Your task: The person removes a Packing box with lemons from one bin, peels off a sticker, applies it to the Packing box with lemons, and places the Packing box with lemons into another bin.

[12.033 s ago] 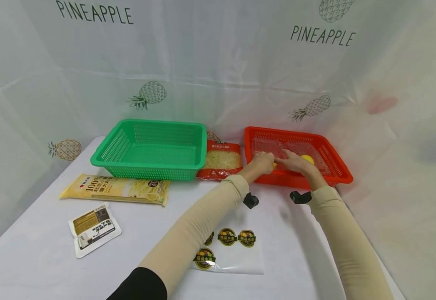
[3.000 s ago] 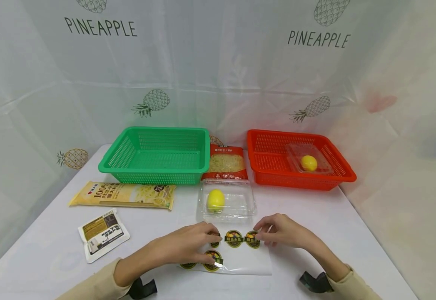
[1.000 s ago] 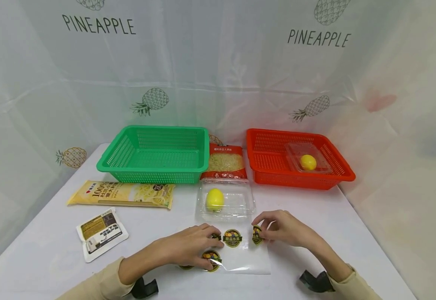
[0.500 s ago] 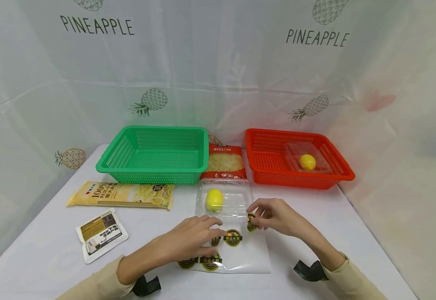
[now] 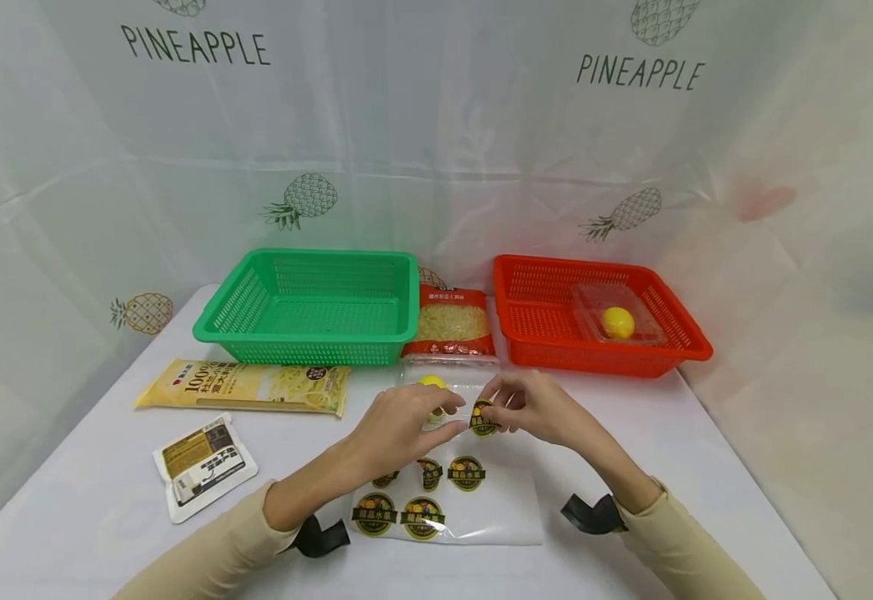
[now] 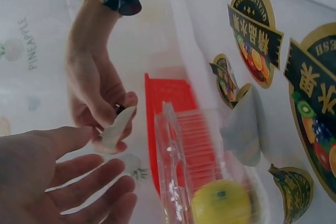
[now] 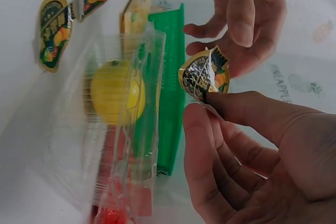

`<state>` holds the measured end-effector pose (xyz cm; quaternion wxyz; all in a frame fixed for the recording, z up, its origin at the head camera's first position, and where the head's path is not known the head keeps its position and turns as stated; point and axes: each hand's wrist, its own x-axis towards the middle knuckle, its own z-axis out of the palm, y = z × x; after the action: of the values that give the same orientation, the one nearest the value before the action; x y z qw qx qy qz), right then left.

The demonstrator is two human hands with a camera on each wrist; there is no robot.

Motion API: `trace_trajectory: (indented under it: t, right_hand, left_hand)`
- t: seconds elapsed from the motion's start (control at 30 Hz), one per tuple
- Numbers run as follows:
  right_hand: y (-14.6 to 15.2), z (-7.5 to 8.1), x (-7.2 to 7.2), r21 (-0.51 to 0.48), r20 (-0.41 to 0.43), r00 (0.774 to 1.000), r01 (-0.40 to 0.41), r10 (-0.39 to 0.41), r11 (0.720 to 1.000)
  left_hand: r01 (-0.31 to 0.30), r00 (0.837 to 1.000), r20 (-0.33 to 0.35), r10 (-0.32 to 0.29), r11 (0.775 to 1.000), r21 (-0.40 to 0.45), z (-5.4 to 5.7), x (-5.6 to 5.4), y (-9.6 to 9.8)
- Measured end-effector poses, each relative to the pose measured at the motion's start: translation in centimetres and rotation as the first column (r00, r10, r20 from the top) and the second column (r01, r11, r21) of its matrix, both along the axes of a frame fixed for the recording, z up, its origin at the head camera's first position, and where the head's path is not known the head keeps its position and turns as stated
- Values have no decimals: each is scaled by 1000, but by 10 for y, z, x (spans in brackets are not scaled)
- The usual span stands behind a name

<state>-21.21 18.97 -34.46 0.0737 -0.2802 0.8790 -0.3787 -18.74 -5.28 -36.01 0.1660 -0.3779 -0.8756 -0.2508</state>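
Yellow film wraps the long packet point(image 5: 244, 386) at the left of our tabletop point(image 5: 68, 500), with the white pouch point(image 5: 203, 467) on its near side and the green basket point(image 5: 304, 337) behind it. Next comes our left hand point(image 5: 406, 418), thumb and fingers spread and gripping nothing, fingertips close to the loose sticker point(image 5: 484, 419); whether they touch it, we cannot tell. Nearer us lies the sticker sheet point(image 5: 489, 512), and just beyond it, partly behind our hands, is the clear box point(image 5: 462, 374) with a yellow fruit point(image 5: 432, 382) inside. We have the sticker raised in the gap between both hands, around the box's near side; it curls, so its long axis is hard to read. It lies just left of our right hand point(image 5: 537, 408), the nearer one, whose thumb and finger pinch its edge. Farther right sits the red basket point(image 5: 601, 360).
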Motion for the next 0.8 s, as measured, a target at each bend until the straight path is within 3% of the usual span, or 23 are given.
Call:
trace_trajectory:
  t: [0.3, 0.8]
  right_hand:
    - [-11, 5, -15, -14, -15, 1000, 12, -12, 1000]
    - [-17, 0, -29, -50, 32, 999, 13, -11, 999]
  left_hand:
    - [17, 999, 24, -21, 984, 175, -8, -23, 1]
    - [14, 994, 106, -41, 968, 251, -21, -48, -4]
